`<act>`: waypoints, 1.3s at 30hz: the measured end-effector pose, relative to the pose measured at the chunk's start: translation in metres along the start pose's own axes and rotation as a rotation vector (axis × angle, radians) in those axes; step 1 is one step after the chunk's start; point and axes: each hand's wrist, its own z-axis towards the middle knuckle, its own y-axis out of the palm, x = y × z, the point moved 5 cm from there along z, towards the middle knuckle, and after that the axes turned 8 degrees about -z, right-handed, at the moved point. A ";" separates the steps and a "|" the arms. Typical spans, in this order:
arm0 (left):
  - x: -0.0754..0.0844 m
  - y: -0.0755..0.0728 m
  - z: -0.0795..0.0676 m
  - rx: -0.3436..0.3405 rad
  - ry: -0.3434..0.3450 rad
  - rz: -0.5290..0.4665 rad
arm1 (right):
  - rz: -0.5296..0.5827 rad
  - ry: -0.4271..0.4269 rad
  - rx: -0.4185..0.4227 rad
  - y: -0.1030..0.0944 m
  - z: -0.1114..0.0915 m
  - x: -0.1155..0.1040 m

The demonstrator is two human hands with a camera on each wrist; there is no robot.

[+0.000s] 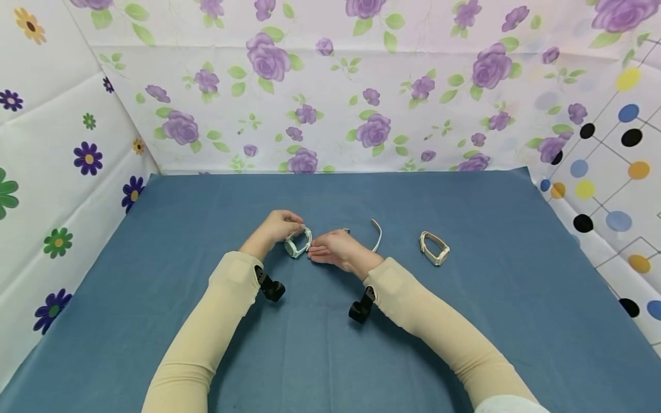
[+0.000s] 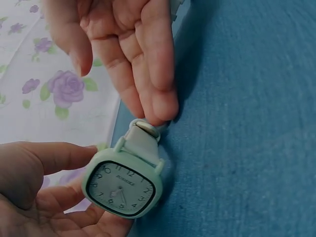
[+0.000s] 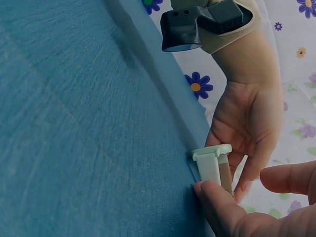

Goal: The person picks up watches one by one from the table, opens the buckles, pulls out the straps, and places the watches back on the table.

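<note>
A mint-green wristwatch (image 2: 123,187) with a squarish dial and its strap closed in a loop stands on the blue cloth, in the middle of the head view. My left hand (image 1: 279,225) holds it, the fingers about the strap's far side in the head view. On the strap's other side is my right hand (image 1: 338,250), its fingers fairly straight and their tips at the strap by the metal buckle. The right wrist view shows a right fingertip (image 3: 205,190) against the strap, the thumb apart from it.
Partly hidden behind my right hand lies a second watch with a pale strap (image 1: 377,234) curving upward. Farther right rests a beige watch (image 1: 435,248), its strap looped. Blue cloth (image 1: 330,355) covers the table; flowered sheets (image 1: 330,103) hang behind and at the sides.
</note>
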 end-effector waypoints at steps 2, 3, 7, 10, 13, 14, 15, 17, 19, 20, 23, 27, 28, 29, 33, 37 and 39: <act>0.000 0.001 0.000 -0.002 -0.002 0.000 | 0.009 0.001 0.003 0.001 0.001 0.001; -0.001 0.002 0.000 -0.004 -0.007 -0.010 | 0.009 0.001 0.005 0.001 0.001 0.001; -0.005 0.004 0.002 -0.031 -0.043 -0.124 | -0.003 -0.017 0.015 0.001 0.000 0.002; -0.010 0.004 0.004 -0.064 -0.065 -0.218 | -0.014 -0.028 0.022 -0.001 -0.001 0.001; -0.012 0.003 0.002 -0.074 -0.067 -0.271 | -0.029 -0.021 0.033 -0.003 -0.003 0.000; -0.012 0.003 0.001 -0.073 -0.067 -0.284 | -0.036 -0.015 0.036 -0.004 -0.004 -0.001; -0.011 0.004 -0.001 -0.070 -0.068 -0.293 | -0.044 -0.011 0.040 -0.005 -0.004 -0.001; -0.009 0.006 -0.005 -0.068 -0.065 -0.309 | -0.073 -0.002 0.050 -0.006 -0.005 -0.002; -0.007 0.008 -0.008 -0.075 -0.062 -0.339 | -0.101 -0.002 0.064 -0.009 -0.006 -0.002; -0.006 0.009 -0.010 -0.080 -0.062 -0.354 | -0.115 -0.007 0.072 -0.010 -0.006 -0.002; -0.001 0.013 -0.014 -0.110 -0.054 -0.407 | -0.148 -0.034 0.098 -0.015 -0.006 -0.003; 0.005 0.018 -0.020 -0.147 -0.038 -0.442 | -0.151 -0.071 0.106 -0.023 -0.008 -0.004; 0.006 0.019 -0.022 -0.155 -0.033 -0.444 | -0.153 -0.077 0.104 -0.025 -0.010 -0.005; 0.007 0.020 -0.023 -0.158 -0.031 -0.450 | -0.157 -0.085 0.099 -0.027 -0.011 -0.005; 0.011 0.027 -0.026 -0.189 -0.016 -0.448 | -0.189 -0.111 0.079 -0.033 -0.018 -0.007; 0.012 0.036 -0.028 -0.224 -0.021 -0.418 | -0.227 -0.130 0.057 -0.039 -0.021 -0.003; 0.013 0.040 -0.030 -0.237 -0.019 -0.396 | -0.233 -0.140 0.051 -0.041 -0.023 0.000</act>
